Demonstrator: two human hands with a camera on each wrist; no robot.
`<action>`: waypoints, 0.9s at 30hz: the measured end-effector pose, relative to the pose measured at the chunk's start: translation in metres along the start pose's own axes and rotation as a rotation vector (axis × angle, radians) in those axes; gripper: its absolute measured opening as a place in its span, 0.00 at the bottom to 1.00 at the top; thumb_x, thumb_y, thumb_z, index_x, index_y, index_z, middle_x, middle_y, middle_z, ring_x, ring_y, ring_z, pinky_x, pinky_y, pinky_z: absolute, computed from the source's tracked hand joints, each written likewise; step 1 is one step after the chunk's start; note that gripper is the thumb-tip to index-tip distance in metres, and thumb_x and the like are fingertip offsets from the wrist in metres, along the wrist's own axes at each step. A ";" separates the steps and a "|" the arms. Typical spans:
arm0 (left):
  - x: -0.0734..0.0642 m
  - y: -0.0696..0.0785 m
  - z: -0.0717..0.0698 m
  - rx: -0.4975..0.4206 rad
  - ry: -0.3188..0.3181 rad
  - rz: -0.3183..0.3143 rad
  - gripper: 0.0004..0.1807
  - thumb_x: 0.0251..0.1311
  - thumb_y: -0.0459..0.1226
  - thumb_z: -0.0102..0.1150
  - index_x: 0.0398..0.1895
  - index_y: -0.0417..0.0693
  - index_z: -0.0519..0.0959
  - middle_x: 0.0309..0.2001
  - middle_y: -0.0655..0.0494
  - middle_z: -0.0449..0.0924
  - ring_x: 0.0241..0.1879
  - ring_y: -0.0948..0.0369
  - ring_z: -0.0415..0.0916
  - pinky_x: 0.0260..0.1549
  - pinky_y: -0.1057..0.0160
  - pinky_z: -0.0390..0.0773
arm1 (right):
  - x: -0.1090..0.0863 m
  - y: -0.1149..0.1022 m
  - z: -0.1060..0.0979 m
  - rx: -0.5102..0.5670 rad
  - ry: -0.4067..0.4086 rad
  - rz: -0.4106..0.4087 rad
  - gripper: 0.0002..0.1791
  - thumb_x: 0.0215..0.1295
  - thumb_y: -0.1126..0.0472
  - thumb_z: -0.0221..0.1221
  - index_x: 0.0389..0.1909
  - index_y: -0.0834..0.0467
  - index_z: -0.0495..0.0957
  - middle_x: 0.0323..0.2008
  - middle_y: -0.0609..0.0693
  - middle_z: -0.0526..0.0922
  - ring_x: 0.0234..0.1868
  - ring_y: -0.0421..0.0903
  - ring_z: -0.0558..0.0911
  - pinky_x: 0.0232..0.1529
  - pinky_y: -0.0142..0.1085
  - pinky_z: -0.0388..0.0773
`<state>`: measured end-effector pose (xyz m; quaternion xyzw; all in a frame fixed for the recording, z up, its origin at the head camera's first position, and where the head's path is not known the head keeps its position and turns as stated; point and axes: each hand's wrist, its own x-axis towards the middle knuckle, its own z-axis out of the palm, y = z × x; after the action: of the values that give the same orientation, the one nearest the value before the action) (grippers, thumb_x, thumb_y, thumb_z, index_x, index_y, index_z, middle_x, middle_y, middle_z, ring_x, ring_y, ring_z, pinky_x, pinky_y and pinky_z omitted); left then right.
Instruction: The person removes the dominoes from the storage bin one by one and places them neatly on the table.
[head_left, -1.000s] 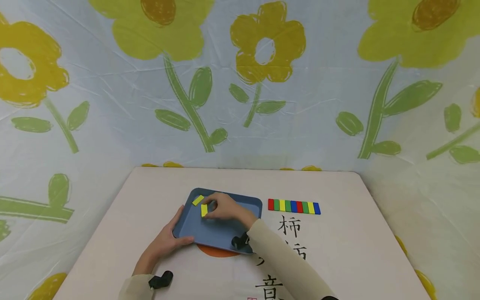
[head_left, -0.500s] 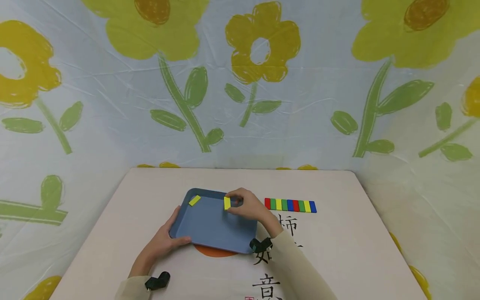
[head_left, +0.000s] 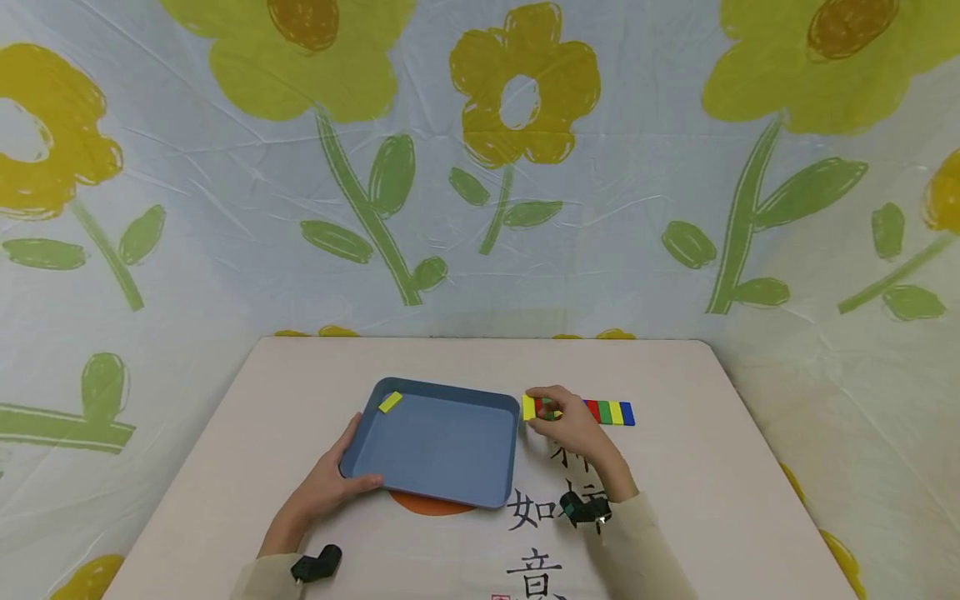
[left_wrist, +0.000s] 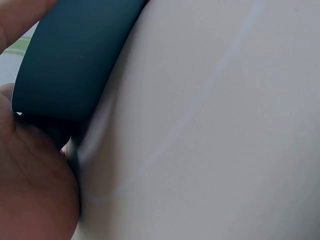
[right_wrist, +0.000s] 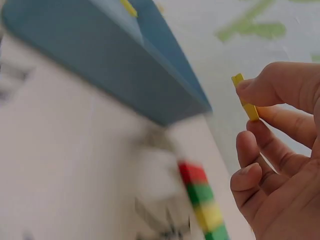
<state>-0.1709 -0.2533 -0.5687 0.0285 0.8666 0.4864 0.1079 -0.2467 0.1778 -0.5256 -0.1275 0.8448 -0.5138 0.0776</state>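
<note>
My right hand [head_left: 576,427] pinches a small flat yellow block [head_left: 528,407] between thumb and fingers, at the left end of a row of coloured blocks [head_left: 617,413]. In the right wrist view, the yellow block [right_wrist: 246,98] is clear of the row's red end block [right_wrist: 193,173]. The hand covers part of the row in the head view. My left hand [head_left: 324,483] holds the near left corner of a blue tray [head_left: 450,450], thumb at the front rim and fingers along the left side. Another yellow block [head_left: 390,402] lies slanted in the tray's far left corner.
The pale table [head_left: 712,467] bears printed black characters [head_left: 534,575] and an orange patch [head_left: 431,504] partly under the tray. Flower-printed cloth [head_left: 600,250] stands behind and at both sides. The tray's right edge lies close to the row.
My right hand has carried the yellow block rightward from over the tray, past its right rim, to the left end of the row. My left hand stays on the tray.
</note>
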 end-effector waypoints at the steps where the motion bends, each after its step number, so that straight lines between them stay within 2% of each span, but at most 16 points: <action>1: 0.000 0.000 0.000 0.000 0.001 -0.001 0.64 0.56 0.47 0.74 0.85 0.57 0.37 0.84 0.43 0.37 0.82 0.36 0.37 0.74 0.28 0.49 | -0.004 0.005 -0.006 0.001 0.008 0.014 0.26 0.63 0.61 0.69 0.64 0.54 0.80 0.52 0.57 0.79 0.46 0.50 0.78 0.33 0.34 0.76; 5: 0.000 -0.001 0.000 0.005 0.003 0.000 0.64 0.56 0.47 0.74 0.85 0.57 0.37 0.84 0.43 0.37 0.82 0.36 0.37 0.73 0.28 0.49 | -0.021 0.023 -0.030 -0.012 0.038 0.048 0.27 0.64 0.63 0.67 0.65 0.57 0.78 0.54 0.58 0.78 0.46 0.51 0.77 0.33 0.34 0.76; 14: 0.001 -0.001 -0.001 0.001 -0.004 -0.013 0.64 0.56 0.47 0.75 0.85 0.60 0.37 0.84 0.43 0.36 0.82 0.36 0.36 0.74 0.28 0.49 | -0.050 0.050 -0.080 -0.150 0.101 0.111 0.28 0.64 0.63 0.68 0.65 0.60 0.77 0.56 0.60 0.78 0.46 0.51 0.78 0.36 0.35 0.75; 20: 0.001 0.000 -0.001 0.000 -0.010 -0.027 0.64 0.57 0.47 0.75 0.85 0.62 0.36 0.85 0.44 0.36 0.82 0.36 0.36 0.74 0.29 0.49 | -0.059 0.062 -0.106 -0.222 0.101 0.110 0.27 0.63 0.65 0.68 0.64 0.63 0.77 0.58 0.64 0.78 0.45 0.51 0.79 0.36 0.33 0.76; 27: 0.000 0.001 -0.001 0.000 -0.004 -0.018 0.64 0.57 0.48 0.74 0.85 0.59 0.37 0.84 0.44 0.37 0.82 0.37 0.37 0.74 0.29 0.49 | -0.060 0.080 -0.126 -0.297 0.090 0.144 0.27 0.62 0.67 0.67 0.63 0.64 0.78 0.57 0.65 0.77 0.47 0.55 0.80 0.40 0.38 0.78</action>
<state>-0.1711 -0.2534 -0.5677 0.0215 0.8667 0.4852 0.1138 -0.2331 0.3375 -0.5382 -0.0534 0.9210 -0.3816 0.0566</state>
